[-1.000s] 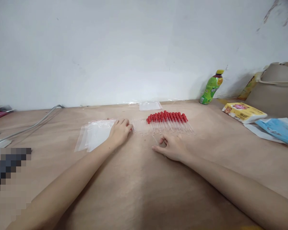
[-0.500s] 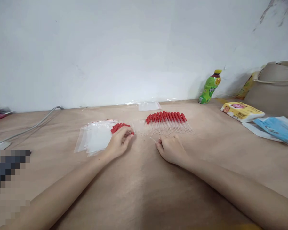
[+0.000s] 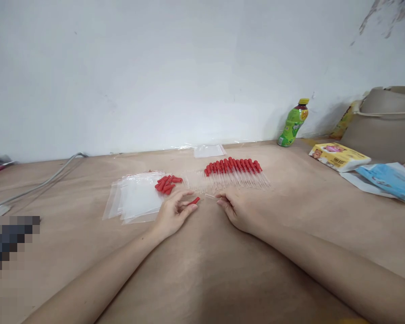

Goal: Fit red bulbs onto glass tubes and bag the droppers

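Note:
My left hand (image 3: pixel 176 211) pinches a red rubber bulb (image 3: pixel 195 200) between thumb and fingers. In my right hand (image 3: pixel 235 208) is a thin clear dropper tube (image 3: pixel 210 196), its free end pointing left at the bulb; the two are a small gap apart. Behind my left hand lies a pile of loose red bulbs (image 3: pixel 168 183) at the edge of some clear plastic bags (image 3: pixel 140 198). Beyond my right hand, droppers with red bulbs (image 3: pixel 234 165) lie side by side in a row. Several bare clear tubes (image 3: pixel 195 180) lie between pile and row.
A white packet (image 3: pixel 209 150) lies by the wall. To the right stand a green bottle (image 3: pixel 293 123), a yellow tissue pack (image 3: pixel 339 154), a blue packet (image 3: pixel 391 182) and a beige bin (image 3: pixel 384 126). A grey cable (image 3: pixel 54 175) crosses the table (image 3: pixel 175 279) at left.
My left hand has drawn back from the pile with a red bulb, toward me and to the right. My right hand has shifted slightly; its tube now points at the bulb.

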The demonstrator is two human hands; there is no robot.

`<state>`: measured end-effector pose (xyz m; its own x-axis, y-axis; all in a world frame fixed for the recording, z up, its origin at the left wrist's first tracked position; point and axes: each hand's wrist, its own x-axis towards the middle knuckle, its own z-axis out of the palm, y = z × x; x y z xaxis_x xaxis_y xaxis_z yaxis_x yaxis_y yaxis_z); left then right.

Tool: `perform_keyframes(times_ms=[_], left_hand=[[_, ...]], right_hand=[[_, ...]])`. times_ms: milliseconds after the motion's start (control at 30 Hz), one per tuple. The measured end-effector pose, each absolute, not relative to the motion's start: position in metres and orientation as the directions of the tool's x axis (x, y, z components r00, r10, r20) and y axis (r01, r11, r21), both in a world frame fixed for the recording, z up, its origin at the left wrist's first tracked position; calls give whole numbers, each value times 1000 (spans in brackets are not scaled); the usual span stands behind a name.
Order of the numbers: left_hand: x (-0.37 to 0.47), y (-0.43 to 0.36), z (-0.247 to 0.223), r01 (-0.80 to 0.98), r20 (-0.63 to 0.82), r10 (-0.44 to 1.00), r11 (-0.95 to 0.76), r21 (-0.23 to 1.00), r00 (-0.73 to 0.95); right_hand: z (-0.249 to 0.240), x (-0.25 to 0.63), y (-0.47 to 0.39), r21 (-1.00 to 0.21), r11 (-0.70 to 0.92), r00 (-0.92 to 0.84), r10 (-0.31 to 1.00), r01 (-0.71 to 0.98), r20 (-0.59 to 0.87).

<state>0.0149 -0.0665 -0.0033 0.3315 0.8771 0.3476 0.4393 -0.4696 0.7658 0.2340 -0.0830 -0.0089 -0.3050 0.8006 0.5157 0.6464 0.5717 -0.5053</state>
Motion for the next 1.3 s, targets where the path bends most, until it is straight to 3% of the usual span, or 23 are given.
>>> perform_keyframes(times_ms=[100, 200, 533, 867, 1300], left_hand=[[16, -68, -1, 534, 392, 828, -559, 634, 401], [17, -68, 0, 566, 397, 816, -577, 589, 420], [19, -70, -1, 560, 359, 841, -539, 630, 405], [20, -66, -7, 435, 252, 886, -418, 797, 388], [14, -69, 0, 460, 278, 813, -533, 711, 512]], right_hand=[[-9, 234, -85, -518, 588, -328, 795, 622, 510], [-8, 233, -85, -511, 596, -347, 791, 619, 503], [-5, 230, -86, -454, 610, -405, 783, 649, 472], [-8, 228, -86, -420, 669, -453, 734, 614, 506], [-2, 235, -78, -418, 711, -525, 701, 565, 483]])
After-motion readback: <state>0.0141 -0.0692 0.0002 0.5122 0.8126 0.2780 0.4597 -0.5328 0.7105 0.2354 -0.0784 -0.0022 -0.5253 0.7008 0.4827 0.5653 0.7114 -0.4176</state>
